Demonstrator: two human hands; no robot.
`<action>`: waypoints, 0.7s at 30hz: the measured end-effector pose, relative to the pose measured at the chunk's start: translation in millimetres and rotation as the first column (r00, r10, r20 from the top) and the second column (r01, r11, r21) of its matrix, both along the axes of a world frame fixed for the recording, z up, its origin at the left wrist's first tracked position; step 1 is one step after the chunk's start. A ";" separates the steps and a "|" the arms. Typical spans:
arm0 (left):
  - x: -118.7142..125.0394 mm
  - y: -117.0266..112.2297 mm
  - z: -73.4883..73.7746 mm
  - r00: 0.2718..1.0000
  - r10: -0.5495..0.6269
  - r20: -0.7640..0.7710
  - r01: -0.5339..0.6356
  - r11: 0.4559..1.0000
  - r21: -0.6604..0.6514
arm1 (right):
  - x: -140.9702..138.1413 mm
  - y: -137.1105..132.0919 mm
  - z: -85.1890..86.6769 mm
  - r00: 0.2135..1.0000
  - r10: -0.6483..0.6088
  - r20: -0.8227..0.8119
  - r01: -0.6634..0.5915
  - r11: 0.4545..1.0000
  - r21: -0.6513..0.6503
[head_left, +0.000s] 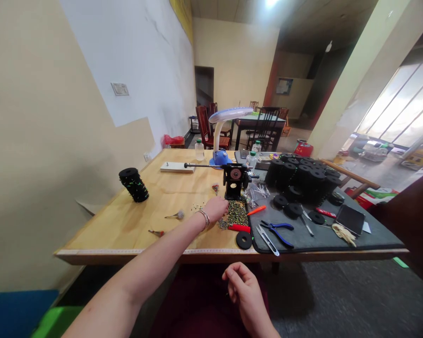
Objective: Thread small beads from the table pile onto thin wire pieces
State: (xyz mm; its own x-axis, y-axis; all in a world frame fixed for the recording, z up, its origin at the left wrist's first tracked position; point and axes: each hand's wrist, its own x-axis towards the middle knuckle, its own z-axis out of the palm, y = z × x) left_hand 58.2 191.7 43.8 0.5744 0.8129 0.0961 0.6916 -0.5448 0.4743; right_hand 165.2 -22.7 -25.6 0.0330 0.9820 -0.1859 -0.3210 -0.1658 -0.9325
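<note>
My left hand (215,209) reaches across the table, a bracelet on its wrist. Its bent fingers come down at the left edge of a pile of small black and yellow-green pieces (237,213), just in front of a black clamp-like device (234,180) with a long rod. What those fingertips pinch, if anything, is hidden. Below the table edge, above the lap, my right hand (245,287) is curled with thumb and fingers together; a tiny dark bit shows by the fingertips, too small to name. Between the hands lie a red strip (238,228) and a black foam ring (244,240).
On the grey mat (317,239) lie blue-handled pliers (280,232), thread snips (268,239), an orange pointed tool (256,210) and many stacked black foam rolls (299,173). A desk lamp (219,136) stands behind; another black foam stack (134,184) is at left.
</note>
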 end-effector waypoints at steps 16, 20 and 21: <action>-52.7 -173.0 -31.9 0.360 0.690 0.628 0.253 0.576 -0.777 | -11.1 -7.6 9.3 1.000 -0.030 -0.008 0.030 0.995 0.091; -48.4 -191.6 -44.0 0.233 0.808 0.541 0.437 0.410 -0.801 | -17.8 -11.0 8.2 0.997 0.018 0.080 -0.028 0.992 0.121; -47.2 -193.5 -45.4 0.215 0.818 0.534 0.475 0.390 -0.789 | -18.8 -11.5 7.7 0.994 0.018 0.105 -0.032 0.991 0.131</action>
